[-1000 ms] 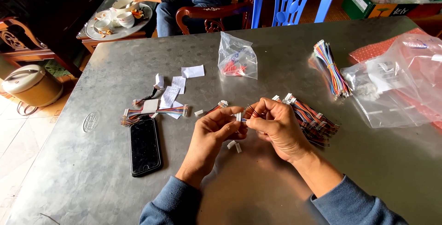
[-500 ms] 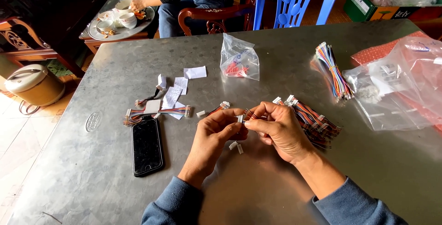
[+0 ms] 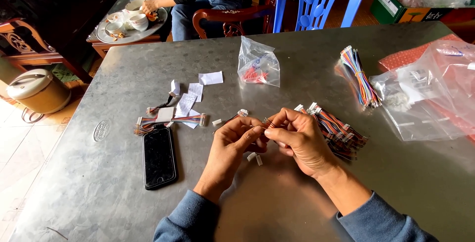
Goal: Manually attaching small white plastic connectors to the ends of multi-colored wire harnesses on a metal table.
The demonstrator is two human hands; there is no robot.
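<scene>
My left hand [image 3: 230, 145] and my right hand [image 3: 299, 140] meet over the middle of a grey metal table [image 3: 277, 192]. Together they pinch a thin multicoloured wire harness [image 3: 236, 117] whose white connector end sticks out to the left of my fingers. Small white connector pieces [image 3: 255, 158] lie on the table just under my hands. A pile of similar coloured harnesses [image 3: 339, 130] lies right behind my right hand.
A black phone [image 3: 159, 156] lies left of my hands, with more harnesses [image 3: 168, 120] and paper slips [image 3: 190, 98] above it. A small plastic bag [image 3: 257, 64], a wire bundle [image 3: 360, 78] and large clear bags [image 3: 428, 93] sit farther back. A seated person's hand [image 3: 148, 7] is beyond the table.
My hands stay together on the harness with only small finger movements. The view has shifted slightly.
</scene>
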